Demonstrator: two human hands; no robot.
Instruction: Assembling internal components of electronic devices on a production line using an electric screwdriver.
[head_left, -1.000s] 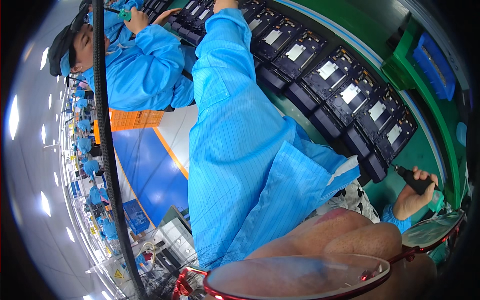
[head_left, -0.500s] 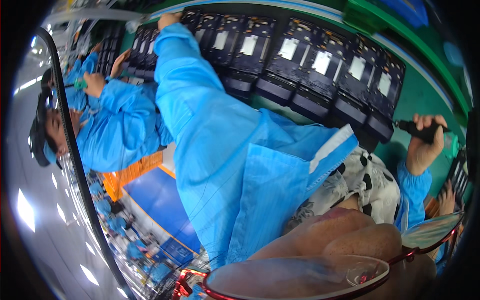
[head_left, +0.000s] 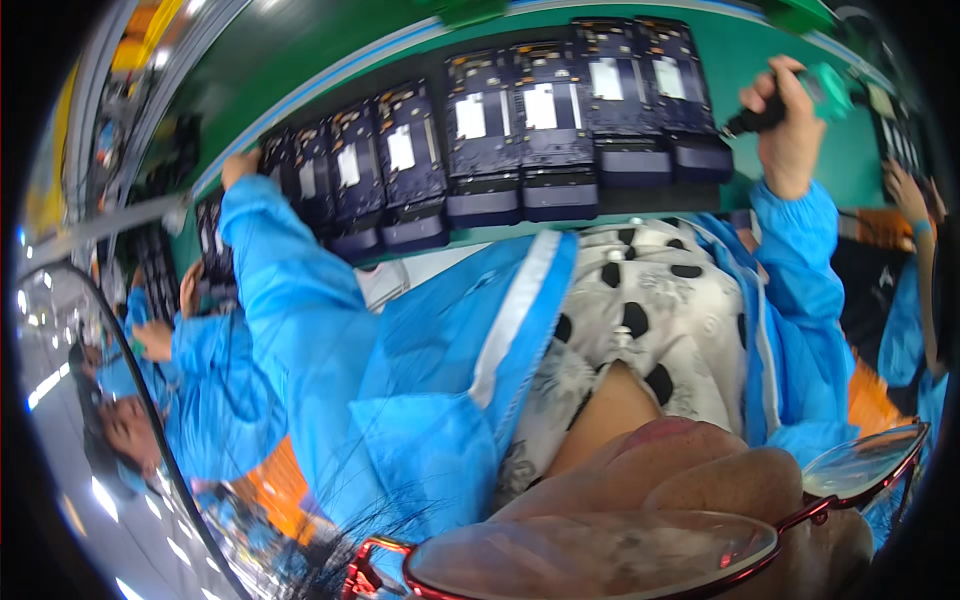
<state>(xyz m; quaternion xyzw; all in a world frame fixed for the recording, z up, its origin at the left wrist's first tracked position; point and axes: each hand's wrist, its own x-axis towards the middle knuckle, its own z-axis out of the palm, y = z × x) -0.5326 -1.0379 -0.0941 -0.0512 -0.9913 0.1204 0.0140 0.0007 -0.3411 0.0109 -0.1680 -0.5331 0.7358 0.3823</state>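
Observation:
My right hand (head_left: 790, 145) is wrapped around a black and green electric screwdriver (head_left: 765, 115). The tool's tip points left, close beside the right end of a row of dark device housings (head_left: 555, 145). These housings have pale rectangular patches and small metal-coloured parts, with black blocks along their near side. My left arm reaches far left, and my left hand (head_left: 240, 168) is at the far left end of the row. Its fingers are mostly hidden there, so their grip does not show.
The housings lie on a green work surface (head_left: 745, 70) with a blue-white strip (head_left: 330, 75) along its far side. A co-worker in a blue coat (head_left: 225, 390) works at left beside more dark housings. Another person's hand (head_left: 905, 190) shows at the right edge.
The whole view has turned, so the row now lies more level and further left. My right hand still holds the screwdriver by the row's right end; my left hand stays at the left end.

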